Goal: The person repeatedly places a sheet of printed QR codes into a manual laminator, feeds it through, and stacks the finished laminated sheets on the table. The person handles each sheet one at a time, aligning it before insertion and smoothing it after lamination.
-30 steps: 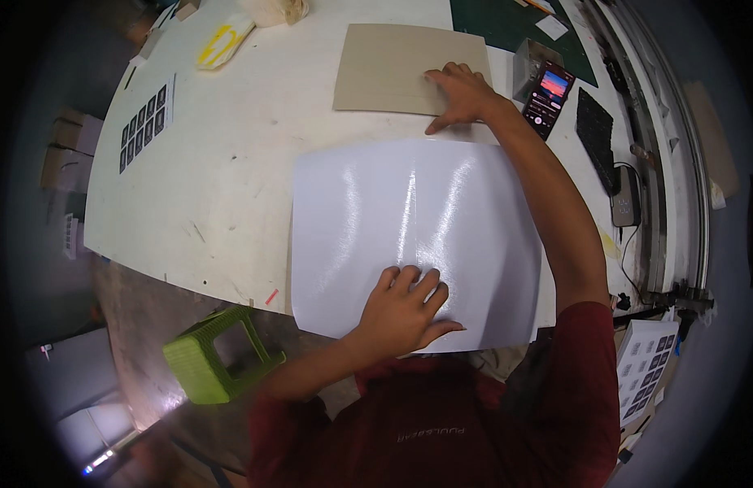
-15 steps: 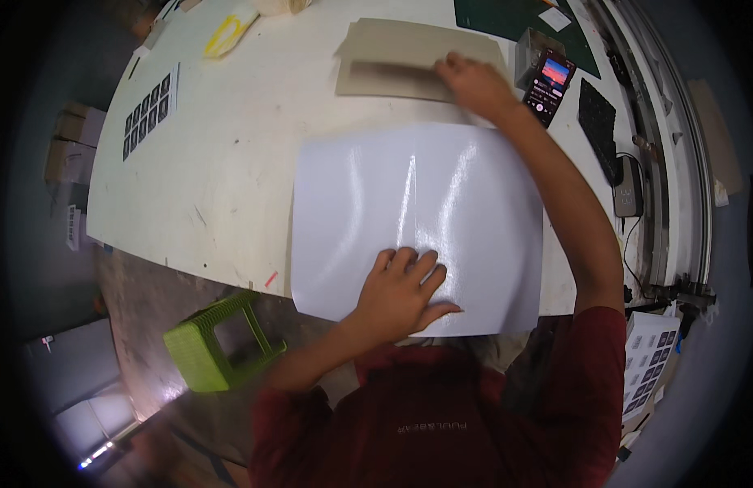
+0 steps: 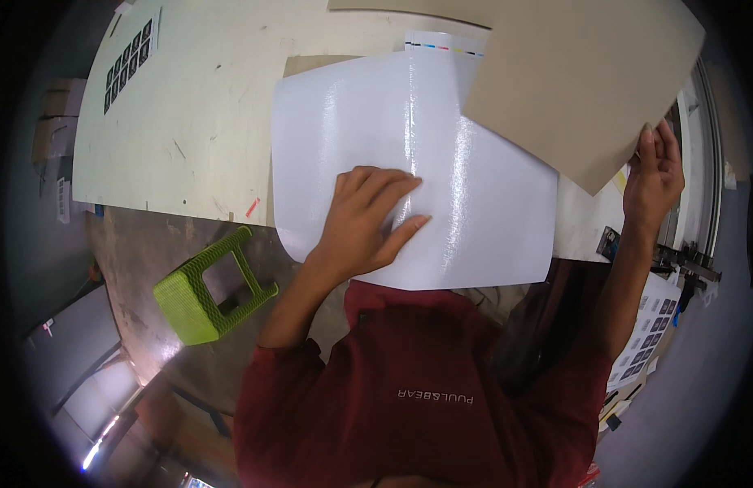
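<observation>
A large glossy white sheet (image 3: 506, 195) lies near the table's front edge, its near edge overhanging. My left hand (image 3: 364, 211) rests on it, open, with the thumb apart from the fingers. At the right, my right hand (image 3: 657, 171) grips a stiff grey-brown board (image 3: 588, 89) by its near right edge. That board is raised and tilted over the sheet's far right corner. Past the sheet's far edge shows a strip of printed paper (image 3: 441, 39) with small colour marks. A bit of brown board (image 3: 311, 65) peeks out from under the sheet at the far left.
On the white table (image 3: 213, 122), a sheet of dark printed labels (image 3: 130, 65) lies far left. More board (image 3: 409, 6) shows at the back. A green plastic stool (image 3: 205, 289) is on the floor at the left. A metal rail (image 3: 706, 146) runs along the right side.
My right hand has taken hold of a board from the back and swung it up to the right. My left hand has moved a little left on the sheet. The view has shifted.
</observation>
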### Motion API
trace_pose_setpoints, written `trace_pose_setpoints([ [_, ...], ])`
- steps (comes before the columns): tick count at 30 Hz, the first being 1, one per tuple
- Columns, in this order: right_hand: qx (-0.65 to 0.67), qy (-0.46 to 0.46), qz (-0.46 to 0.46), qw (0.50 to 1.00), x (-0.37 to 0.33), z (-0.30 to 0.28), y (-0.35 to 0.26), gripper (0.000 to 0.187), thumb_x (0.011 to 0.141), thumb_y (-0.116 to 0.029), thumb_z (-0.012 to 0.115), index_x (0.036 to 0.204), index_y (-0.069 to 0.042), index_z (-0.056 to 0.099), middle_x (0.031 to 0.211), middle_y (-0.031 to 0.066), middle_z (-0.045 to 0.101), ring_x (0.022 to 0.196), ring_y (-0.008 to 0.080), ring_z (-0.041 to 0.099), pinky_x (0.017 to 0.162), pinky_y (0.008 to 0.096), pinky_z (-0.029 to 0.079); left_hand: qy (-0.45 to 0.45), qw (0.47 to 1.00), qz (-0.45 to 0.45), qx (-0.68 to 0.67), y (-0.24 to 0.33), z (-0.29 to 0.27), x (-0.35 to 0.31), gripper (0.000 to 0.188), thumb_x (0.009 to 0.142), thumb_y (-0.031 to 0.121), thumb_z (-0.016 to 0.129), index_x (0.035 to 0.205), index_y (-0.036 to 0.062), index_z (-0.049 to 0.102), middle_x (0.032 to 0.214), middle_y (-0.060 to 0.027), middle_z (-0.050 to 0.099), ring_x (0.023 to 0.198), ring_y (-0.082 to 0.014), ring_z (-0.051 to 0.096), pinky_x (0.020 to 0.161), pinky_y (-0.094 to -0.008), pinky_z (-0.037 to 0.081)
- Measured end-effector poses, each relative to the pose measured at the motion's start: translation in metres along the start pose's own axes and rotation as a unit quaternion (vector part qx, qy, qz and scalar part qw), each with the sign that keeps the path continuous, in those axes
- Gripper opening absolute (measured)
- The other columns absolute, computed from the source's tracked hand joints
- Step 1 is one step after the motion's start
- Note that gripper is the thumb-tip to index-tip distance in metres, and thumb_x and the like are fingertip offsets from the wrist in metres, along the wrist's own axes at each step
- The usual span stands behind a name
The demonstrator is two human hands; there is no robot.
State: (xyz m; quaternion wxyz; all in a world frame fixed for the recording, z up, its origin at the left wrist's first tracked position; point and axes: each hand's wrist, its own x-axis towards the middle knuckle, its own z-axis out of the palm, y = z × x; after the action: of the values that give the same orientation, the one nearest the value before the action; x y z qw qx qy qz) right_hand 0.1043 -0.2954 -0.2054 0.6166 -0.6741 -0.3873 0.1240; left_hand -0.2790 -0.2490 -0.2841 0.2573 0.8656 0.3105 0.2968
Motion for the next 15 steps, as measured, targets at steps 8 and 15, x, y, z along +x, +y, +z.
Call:
trace_pose_setpoints([
  [8, 0.128, 0.077, -0.041, 0.988, -0.015, -0.073, -0.006, 0.047, 0.098, -0.002, 0.061, 0.139, 0.01, 0.042, 0.118, 0.0155, 0.067, 0.104, 0.0164, 0.066, 0.083, 0.0284, 0.053, -0.201, 0.96, 0.127, 0.15, 0.044, -0.002, -0.023, 0.08, 0.059, 0.043, 0.086, 0.13, 0.0126, 0.063, 0.128, -0.0076, 0.057, 0.111, -0.026, 0.051, 0.093, -0.0468, 0.04],
  [15, 0.116, 0.071, -0.036, 0.99, -0.038, -0.101, 0.01, 0.045, 0.099, -0.002, 0.059, 0.14, 0.01, 0.043, 0.12, 0.016, 0.067, 0.107, 0.0164, 0.066, 0.085, 0.0282, 0.053, -0.227, 0.96, 0.13, 0.103, 0.031, -0.013, 0.003, 0.075, 0.057, 0.033, 0.089, 0.125, 0.0131, 0.064, 0.125, -0.0062, 0.057, 0.111, -0.0259, 0.052, 0.094, -0.0444, 0.041],
])
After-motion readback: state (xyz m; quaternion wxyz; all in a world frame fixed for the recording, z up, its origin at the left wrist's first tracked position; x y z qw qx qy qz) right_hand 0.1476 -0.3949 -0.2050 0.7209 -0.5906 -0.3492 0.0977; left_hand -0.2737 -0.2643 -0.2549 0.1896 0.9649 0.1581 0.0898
